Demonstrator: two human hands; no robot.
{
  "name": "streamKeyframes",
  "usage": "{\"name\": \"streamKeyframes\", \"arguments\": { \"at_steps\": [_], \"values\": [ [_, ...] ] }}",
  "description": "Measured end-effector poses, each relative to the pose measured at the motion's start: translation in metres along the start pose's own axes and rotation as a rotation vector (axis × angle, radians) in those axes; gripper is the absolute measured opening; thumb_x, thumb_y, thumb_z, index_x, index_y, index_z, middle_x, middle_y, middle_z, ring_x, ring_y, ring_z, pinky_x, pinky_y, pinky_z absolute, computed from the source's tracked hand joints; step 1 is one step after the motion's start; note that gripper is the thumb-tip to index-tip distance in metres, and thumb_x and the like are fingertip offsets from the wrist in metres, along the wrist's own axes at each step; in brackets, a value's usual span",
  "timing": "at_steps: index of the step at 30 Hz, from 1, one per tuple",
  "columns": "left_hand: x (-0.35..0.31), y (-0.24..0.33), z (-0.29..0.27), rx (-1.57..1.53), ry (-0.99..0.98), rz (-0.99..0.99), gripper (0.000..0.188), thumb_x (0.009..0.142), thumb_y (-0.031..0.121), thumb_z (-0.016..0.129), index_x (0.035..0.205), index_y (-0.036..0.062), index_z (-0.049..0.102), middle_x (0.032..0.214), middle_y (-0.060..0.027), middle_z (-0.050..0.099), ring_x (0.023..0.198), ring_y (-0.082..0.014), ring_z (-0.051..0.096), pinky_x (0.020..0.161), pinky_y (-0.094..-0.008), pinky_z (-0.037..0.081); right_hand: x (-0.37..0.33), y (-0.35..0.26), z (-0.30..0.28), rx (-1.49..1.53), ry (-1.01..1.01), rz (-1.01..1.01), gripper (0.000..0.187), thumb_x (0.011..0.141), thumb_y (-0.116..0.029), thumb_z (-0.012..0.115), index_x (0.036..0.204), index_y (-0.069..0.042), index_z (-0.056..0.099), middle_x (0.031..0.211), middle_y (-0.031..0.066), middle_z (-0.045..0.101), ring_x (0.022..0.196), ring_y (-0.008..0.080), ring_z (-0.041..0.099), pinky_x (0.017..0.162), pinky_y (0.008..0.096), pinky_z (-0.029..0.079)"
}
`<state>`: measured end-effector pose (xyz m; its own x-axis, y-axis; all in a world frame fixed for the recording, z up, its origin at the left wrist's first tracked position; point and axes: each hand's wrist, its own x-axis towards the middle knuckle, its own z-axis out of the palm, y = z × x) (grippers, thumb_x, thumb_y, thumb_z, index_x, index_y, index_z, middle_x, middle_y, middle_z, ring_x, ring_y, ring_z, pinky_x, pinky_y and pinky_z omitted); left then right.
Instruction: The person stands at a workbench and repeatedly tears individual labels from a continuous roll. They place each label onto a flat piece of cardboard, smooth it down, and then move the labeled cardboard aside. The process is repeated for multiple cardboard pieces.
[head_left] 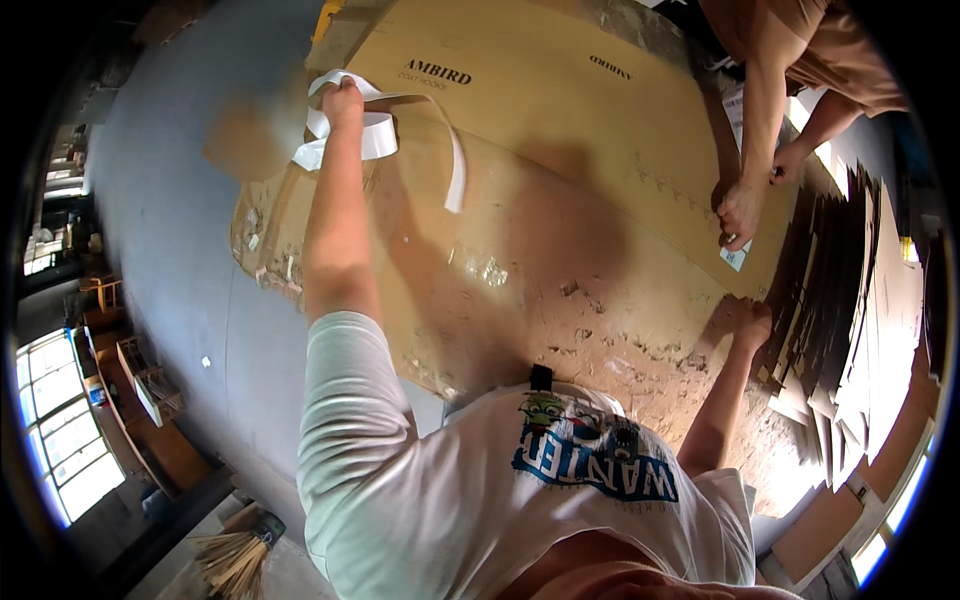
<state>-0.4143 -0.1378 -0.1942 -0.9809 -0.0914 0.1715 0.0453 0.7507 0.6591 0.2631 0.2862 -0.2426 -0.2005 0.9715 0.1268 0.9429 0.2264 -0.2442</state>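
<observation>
Up at the far left, my left hand is closed around a long, curling white paper strip. The strip loops beside the hand, and one loose end trails right over a large flat brown cardboard box. My left arm reaches straight out over the box's left part. At the box's right side, my right hand is closed, its fingers curled down. Whether it pinches anything is hidden. Just beyond it, another person's hand is at a small white label on the cardboard.
A stack of flat cardboard sheets stands at the right, beside the box. The other person leans in from the far right, a second hand near the box's edge. Grey floor lies left, with a bundle of wooden sticks at lower left.
</observation>
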Motion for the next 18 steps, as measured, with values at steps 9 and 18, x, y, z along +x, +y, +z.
{"name": "streamKeyframes", "arguments": {
  "at_steps": [9, 18],
  "values": [
    [0.168, -0.098, 0.046, 1.111, -0.213, 0.961, 0.029, 0.084, 0.025, 0.046, 0.091, 0.0048, 0.066, 0.099, -0.0136, 0.064, 0.093, -0.0313, 0.059, 0.082, -0.0436, 0.046, -0.006, -0.023, -0.008, -0.072, -0.090, 0.164, 0.031, 0.078, -0.035, 0.056, 0.091, -0.008, 0.065, 0.091, 0.0208, 0.064, 0.088, 0.0384, 0.061, 0.075, 0.0440, 0.049],
    [0.107, -0.027, 0.032, 0.633, -0.184, 0.508, 0.043, 0.089, 0.031, 0.036, 0.092, -0.0051, 0.060, 0.100, -0.0267, 0.060, 0.094, -0.0420, 0.056, 0.083, -0.0494, 0.042, -0.013, -0.018, 0.003, 0.073, -0.062, 0.207, 0.030, 0.077, -0.036, 0.063, 0.085, -0.008, 0.066, 0.086, 0.0167, 0.066, 0.083, 0.0326, 0.064, 0.071, 0.0399, 0.050]
  ]
}}
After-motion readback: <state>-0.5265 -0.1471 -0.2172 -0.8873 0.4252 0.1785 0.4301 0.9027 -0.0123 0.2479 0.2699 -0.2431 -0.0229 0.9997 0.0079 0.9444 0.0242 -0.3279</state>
